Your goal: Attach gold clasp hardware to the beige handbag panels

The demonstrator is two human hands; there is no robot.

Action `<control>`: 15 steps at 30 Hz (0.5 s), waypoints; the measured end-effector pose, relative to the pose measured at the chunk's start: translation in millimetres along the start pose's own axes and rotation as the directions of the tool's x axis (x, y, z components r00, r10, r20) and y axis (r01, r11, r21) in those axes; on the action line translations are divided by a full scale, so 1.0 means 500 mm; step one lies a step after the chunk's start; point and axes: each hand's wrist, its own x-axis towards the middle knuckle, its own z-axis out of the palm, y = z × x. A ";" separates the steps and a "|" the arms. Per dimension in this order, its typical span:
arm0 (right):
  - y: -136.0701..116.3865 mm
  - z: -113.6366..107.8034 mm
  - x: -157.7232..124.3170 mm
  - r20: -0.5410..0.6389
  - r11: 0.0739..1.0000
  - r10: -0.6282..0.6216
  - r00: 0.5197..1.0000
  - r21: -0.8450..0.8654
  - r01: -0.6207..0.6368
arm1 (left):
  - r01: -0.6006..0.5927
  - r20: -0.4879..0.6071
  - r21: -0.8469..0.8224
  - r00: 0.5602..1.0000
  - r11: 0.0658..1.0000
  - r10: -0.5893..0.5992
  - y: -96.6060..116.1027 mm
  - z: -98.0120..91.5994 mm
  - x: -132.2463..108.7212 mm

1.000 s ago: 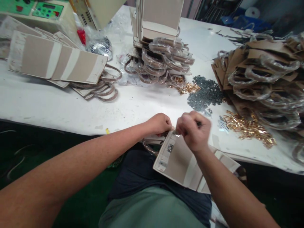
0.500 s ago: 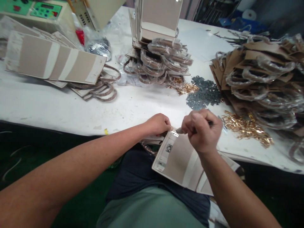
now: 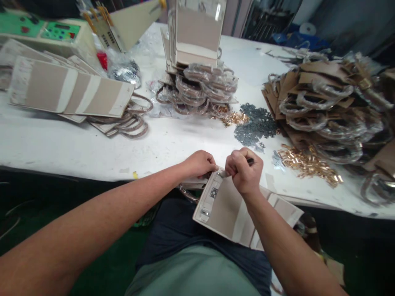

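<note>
Lying over the lap (image 3: 169, 226) and the edge of the table (image 3: 92, 148), the beige panel (image 3: 226, 201) looks light and fairly stiff, best held by its rim. The left hand (image 3: 200, 163) grips its far corner; the right hand (image 3: 245, 170) is closed round what seems a slim tool (image 3: 250, 161), mostly hidden.

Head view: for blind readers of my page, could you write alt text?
A person's left hand holds a beige panel at one corner; the right hand grips a tool there. Gold pieces and dark pieces lie on the white table.
</note>
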 end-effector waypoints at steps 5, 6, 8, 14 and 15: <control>-0.031 -0.017 0.006 -0.036 0.989 0.015 0.999 -0.146 -0.020 | 0.041 -0.024 -0.049 0.999 0.998 -0.042 0.002 -0.001 -0.009; -0.048 -0.026 0.006 -0.018 0.961 0.036 0.999 -0.273 -0.040 | 0.044 -0.029 -0.039 0.999 0.998 -0.045 0.006 -0.002 -0.019; -0.064 -0.057 -0.004 0.104 0.780 0.128 0.986 -0.624 -0.035 | 0.039 -0.033 -0.024 0.999 0.999 -0.040 0.012 -0.004 -0.046; 0.089 -0.167 -0.051 0.292 0.677 0.251 0.923 -0.734 0.048 | -0.157 -0.228 0.074 0.959 0.985 0.170 -0.023 0.016 -0.098; 0.114 -0.180 -0.057 0.294 0.696 0.253 0.922 -0.717 0.038 | -0.183 -0.262 0.133 0.941 0.974 0.213 -0.030 0.023 -0.102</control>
